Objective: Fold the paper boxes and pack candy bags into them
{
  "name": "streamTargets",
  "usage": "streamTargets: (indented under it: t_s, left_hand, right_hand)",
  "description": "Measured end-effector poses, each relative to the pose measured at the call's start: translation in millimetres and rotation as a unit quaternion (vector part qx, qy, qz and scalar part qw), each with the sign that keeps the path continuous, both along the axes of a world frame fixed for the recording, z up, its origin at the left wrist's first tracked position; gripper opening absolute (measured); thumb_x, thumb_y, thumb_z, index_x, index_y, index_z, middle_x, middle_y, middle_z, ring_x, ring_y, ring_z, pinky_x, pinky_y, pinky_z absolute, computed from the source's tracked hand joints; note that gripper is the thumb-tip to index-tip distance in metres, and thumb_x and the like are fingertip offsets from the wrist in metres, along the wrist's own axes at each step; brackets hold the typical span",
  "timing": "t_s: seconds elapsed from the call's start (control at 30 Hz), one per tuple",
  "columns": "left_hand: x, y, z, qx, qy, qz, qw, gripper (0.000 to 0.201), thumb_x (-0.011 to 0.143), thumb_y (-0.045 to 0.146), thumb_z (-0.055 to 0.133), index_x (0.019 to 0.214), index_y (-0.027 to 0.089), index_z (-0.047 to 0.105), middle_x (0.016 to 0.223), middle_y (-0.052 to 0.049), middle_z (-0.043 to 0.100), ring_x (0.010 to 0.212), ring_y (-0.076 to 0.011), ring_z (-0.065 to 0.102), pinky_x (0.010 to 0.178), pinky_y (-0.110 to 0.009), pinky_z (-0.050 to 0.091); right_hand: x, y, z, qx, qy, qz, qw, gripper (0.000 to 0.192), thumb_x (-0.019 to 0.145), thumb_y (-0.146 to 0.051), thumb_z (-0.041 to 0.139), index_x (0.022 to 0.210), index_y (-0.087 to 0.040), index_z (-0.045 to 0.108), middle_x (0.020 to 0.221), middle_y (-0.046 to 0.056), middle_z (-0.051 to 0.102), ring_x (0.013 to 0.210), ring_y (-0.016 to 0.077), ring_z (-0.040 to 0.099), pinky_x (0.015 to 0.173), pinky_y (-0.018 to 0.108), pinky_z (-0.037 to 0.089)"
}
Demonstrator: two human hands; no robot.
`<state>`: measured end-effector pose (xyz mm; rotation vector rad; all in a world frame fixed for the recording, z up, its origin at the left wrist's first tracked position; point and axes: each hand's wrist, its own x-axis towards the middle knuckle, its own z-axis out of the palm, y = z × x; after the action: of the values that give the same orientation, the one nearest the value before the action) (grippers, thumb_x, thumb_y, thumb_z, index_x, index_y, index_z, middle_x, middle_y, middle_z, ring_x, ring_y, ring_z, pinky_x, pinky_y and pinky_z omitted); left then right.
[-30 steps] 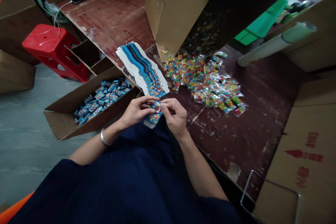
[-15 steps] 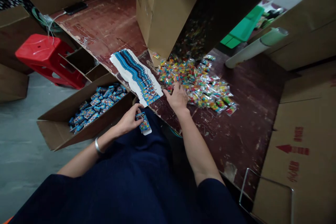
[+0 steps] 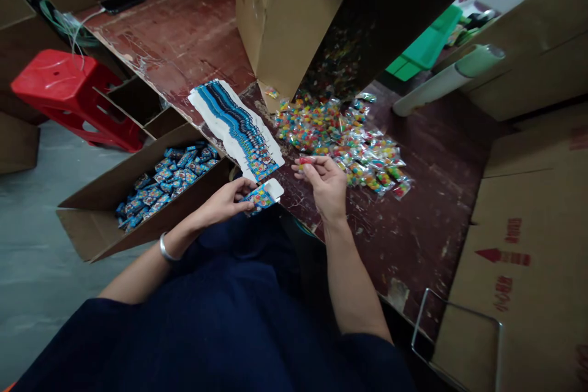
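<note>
Back from the candy-packet pile (image 3: 342, 138) at twelve o'clock, right hand (image 3: 324, 184) pinches one packet (image 3: 305, 161); left hand (image 3: 225, 201) grips an open, unfilled small blue printed carton (image 3: 263, 196); many await.

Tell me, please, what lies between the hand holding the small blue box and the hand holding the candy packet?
In the head view, nothing: only bare tabletop shows between the left hand with the small blue box and the right hand with the candy packet.
</note>
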<state>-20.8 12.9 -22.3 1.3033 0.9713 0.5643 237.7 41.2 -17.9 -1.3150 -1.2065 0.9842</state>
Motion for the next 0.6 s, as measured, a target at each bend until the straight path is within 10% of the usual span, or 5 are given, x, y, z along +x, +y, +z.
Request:
streamTargets:
  t_s: [0.3,0.6]
  left_hand:
    - [41,-14,-6.5,-0.045,-0.104,0.044,0.993,0.036,0.081,0.038,0.082,0.104,0.015,0.066,0.095,-0.004,0.075,0.082,-0.0177,0.072,0.079,-0.03,0.057]
    - [35,-18,0.7,-0.015,-0.139,0.095,0.986,0.035,0.081,0.038,0.083,0.104,0.016,0.067,0.099,-0.007,0.076,0.086,-0.0198,0.074,0.085,-0.035,0.061]
  right_hand:
    - [-33,-32,18.2,0.067,-0.011,-0.064,0.996,0.02,0.09,-0.041,0.076,0.096,-0.024,0.069,0.089,0.001,0.075,0.08,0.0177,0.074,0.074,0.031,0.062]
    - [-20,-39,28.2,0.138,-0.199,-0.01,0.97,0.004,0.093,-0.031,0.073,0.092,-0.027,0.074,0.115,0.006,0.075,0.116,0.0277,0.067,0.108,0.053,0.051]
